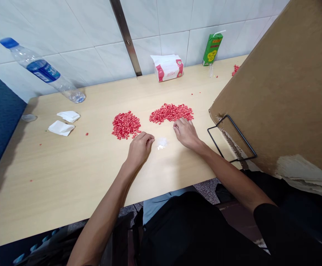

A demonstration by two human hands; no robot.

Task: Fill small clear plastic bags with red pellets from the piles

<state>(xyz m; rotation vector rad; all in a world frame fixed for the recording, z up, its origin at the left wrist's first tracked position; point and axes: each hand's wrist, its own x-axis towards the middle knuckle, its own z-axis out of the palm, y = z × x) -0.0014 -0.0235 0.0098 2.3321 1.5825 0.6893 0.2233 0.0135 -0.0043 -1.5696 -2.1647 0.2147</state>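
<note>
Two heaps of small red plastic pieces lie on the light wooden table (100,173): a round left heap (125,125) and a longer right heap (172,112). My left hand (142,146) rests by the lower right of the left heap, its thumb and fingers pinched together. Whatever it may hold is too small to make out. At the lower edge of the right heap, my right hand (185,132) is curled with its fingertips close to the red pieces; I cannot make out what is in it. Between both hands sits a little pile of whitish pieces (162,143).
Along the tiled wall stand a tissue pack (168,68) and a green drink carton (212,50); a plastic bottle (44,70) leans there. Folded tissues (61,128) lie at left. A large cardboard sheet (271,88) and a black wire frame (233,138) border the right side.
</note>
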